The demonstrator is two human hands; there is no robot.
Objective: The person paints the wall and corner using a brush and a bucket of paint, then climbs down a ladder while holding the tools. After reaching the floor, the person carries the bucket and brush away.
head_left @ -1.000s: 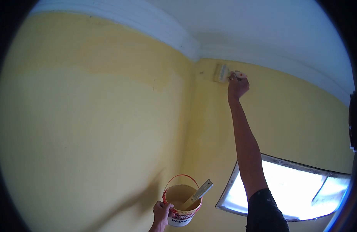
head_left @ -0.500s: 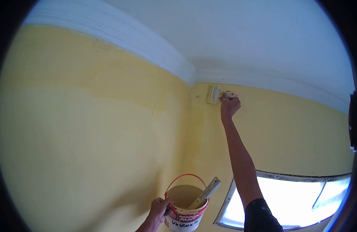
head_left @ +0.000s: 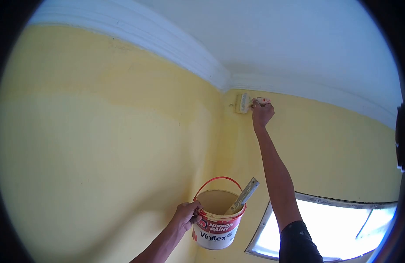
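Observation:
My right hand (head_left: pixel 262 113) is raised high and grips a wide paint brush (head_left: pixel 243 103), whose bristles press flat on the yellow wall (head_left: pixel 325 136) just under the white cornice (head_left: pixel 299 87), near the room corner. My left hand (head_left: pixel 186 215) holds a white and red paint bucket (head_left: pixel 216 228) by its rim at lower centre. The bucket has a red wire handle and yellow paint inside. A flat stirring stick (head_left: pixel 244 196) leans out of it to the right.
A darker, wet-looking band of yellow runs along the top of the left wall (head_left: pixel 101 144). The white ceiling (head_left: pixel 290 39) meets both walls at the corner. A bright window (head_left: pixel 334 223) with a pale frame sits at lower right.
The bucket and my left hand have risen and shifted right in view. The brush stays close to the corner under the cornice, shifting slightly as the view tilts.

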